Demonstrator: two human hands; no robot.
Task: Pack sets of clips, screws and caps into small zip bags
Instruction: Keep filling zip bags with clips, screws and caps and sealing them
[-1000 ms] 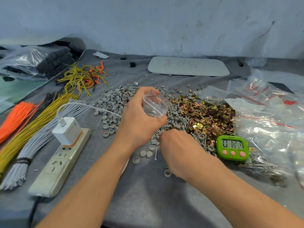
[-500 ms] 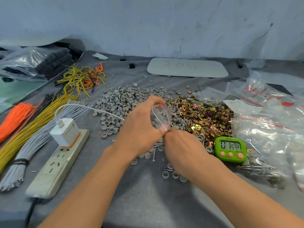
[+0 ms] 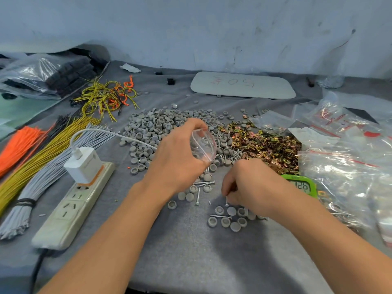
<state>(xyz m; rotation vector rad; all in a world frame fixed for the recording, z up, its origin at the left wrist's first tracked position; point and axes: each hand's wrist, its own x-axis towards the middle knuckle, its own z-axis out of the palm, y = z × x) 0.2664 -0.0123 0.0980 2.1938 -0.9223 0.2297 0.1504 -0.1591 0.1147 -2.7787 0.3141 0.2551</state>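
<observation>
My left hand (image 3: 178,160) holds a small clear zip bag (image 3: 203,146) above the middle of the table, mouth held wide by thumb and fingers. Just right and nearer, my right hand (image 3: 250,185) is curled low over loose parts, fingertips pinched on a screw (image 3: 226,201). A big heap of grey caps (image 3: 157,128) lies behind my left hand. Brass-coloured clips (image 3: 265,145) are piled to the right of the bag. Silver screws (image 3: 227,151) lie between the two heaps, and several caps (image 3: 231,219) and screws are scattered below my right hand.
A white power strip (image 3: 70,206) with a charger sits at left, beside bundles of grey, yellow and orange wires (image 3: 31,158). A green timer (image 3: 301,185) is half hidden by my right hand. Clear bags (image 3: 347,170) crowd the right side. A white board (image 3: 241,85) lies at the back.
My right hand has dropped from the bag's mouth to the loose caps and screws nearer me. My left hand has kept the bag in about the same place.
</observation>
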